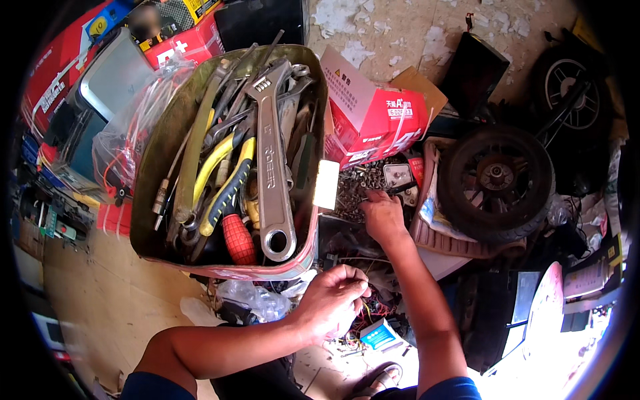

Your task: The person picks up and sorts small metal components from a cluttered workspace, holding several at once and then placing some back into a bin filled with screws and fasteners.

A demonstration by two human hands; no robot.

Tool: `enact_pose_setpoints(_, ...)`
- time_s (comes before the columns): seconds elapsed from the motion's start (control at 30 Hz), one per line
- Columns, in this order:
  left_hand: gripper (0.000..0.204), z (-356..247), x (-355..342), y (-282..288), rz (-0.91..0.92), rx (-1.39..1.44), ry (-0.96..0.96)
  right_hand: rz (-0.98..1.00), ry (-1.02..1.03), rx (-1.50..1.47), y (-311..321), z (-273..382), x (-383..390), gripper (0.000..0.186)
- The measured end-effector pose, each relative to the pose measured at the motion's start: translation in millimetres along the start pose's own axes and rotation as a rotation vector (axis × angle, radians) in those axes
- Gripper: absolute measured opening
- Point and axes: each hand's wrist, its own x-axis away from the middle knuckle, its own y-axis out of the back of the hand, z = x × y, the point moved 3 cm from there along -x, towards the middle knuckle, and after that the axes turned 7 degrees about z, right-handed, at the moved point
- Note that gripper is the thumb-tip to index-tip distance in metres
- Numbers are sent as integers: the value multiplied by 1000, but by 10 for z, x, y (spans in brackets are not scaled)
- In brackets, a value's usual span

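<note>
My left hand (333, 298) is closed in front of me, fingertips pressed together. Whatever it holds is too small or too hidden to name. My right hand (385, 217) reaches forward into a pile of small screws and metal parts (352, 188), its fingers slightly apart and touching the pile. A white-rimmed small box (399, 175) lies just beyond that hand. To the left stands an open metal tin (150, 220) full of tools. On top lie a large adjustable wrench (272, 157), yellow-and-black handled pliers (230, 180) and a red-handled tool (238, 240).
A red-and-white carton (383, 127) stands open behind the pile. A wheel with a tyre (497, 183) lies at the right, another wheel (572, 93) behind it. Bagged cables (143, 127) sit left of the tin. A blue-and-white small box (381, 335) lies near my sandalled foot (383, 381).
</note>
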Motion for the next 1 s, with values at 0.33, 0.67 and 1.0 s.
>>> enact_pose_setpoints(0.33,10,8,-25,-92,50,-56,21,-182,192,110,-674,21,-1062,22)
enact_pose_setpoints(0.67,11,-33,-2,-76,-33,-153,44,-116,126,-254,-836,-317,-1163,25)
enact_pose_setpoints(1.0,10,-163,39,-324,-40,-35,102,126,-60,171,-893,-178,-1207,15)
